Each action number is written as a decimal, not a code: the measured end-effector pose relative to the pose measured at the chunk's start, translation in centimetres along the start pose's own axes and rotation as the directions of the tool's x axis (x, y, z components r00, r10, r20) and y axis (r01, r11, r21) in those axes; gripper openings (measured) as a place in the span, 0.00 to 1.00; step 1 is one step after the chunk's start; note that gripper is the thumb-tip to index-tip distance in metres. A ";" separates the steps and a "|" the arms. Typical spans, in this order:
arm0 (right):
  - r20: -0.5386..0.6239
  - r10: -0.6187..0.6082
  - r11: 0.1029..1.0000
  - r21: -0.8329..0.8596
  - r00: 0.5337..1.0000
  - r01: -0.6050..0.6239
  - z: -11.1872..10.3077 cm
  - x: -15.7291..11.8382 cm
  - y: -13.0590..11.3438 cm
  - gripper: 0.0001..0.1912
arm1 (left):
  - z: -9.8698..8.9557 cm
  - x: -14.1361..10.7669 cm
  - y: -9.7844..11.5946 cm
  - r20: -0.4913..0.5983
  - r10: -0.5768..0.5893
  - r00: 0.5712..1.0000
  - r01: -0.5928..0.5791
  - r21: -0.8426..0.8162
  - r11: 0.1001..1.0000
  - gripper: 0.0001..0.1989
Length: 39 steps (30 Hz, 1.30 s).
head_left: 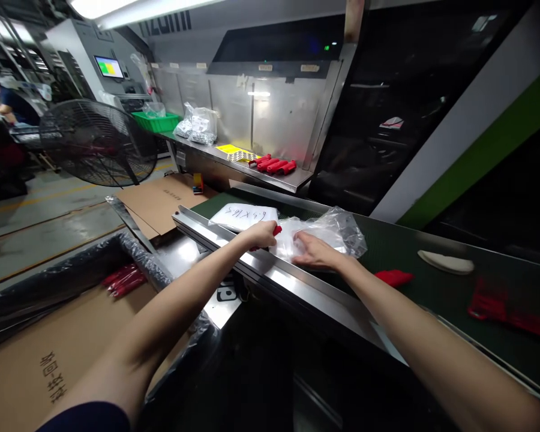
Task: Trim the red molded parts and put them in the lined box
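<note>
My left hand is closed around a small red part, most of it hidden by the fingers. Beside it, my right hand rests on clear plastic bags with its fingers spread. Next to the bags lies a white packet with handwriting. All of these are on the dark green conveyor belt. Close to my right forearm is a red piece on the belt.
Farther right, the belt carries a white curved piece and blurred red parts. Several red parts lie on a metal shelf. A lined carton stands at left, holding bagged red parts. Behind it are a fan and a seated person.
</note>
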State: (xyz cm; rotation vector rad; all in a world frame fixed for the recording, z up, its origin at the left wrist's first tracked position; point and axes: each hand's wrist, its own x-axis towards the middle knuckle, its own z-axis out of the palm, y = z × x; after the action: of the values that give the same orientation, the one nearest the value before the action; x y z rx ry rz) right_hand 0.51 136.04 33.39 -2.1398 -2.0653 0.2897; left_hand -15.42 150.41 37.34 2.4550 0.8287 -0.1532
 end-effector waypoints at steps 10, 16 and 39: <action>0.047 -0.090 0.979 -0.178 0.995 0.097 -0.2 1.2 -1.7 0.17 | 0.6 1.5 0.0 -0.033 0.070 0.997 -0.066 0.091 0.994 0.17; 0.100 0.014 0.945 -0.326 0.995 0.020 -1.0 0.3 -0.8 0.14 | 0.1 1.1 -0.3 -0.065 0.052 0.997 -0.046 0.088 0.995 0.17; -0.063 0.060 0.995 -0.071 0.996 -0.064 -2.5 -7.0 2.2 0.19 | 0.8 -9.6 1.8 -0.410 0.310 0.858 -0.375 -0.085 0.923 0.06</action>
State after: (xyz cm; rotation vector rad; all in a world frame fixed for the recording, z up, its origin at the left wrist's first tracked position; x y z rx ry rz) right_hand 3.00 129.03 35.56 -2.2287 -2.0093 0.1567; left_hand -22.05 143.68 40.07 2.4615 0.5117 0.5337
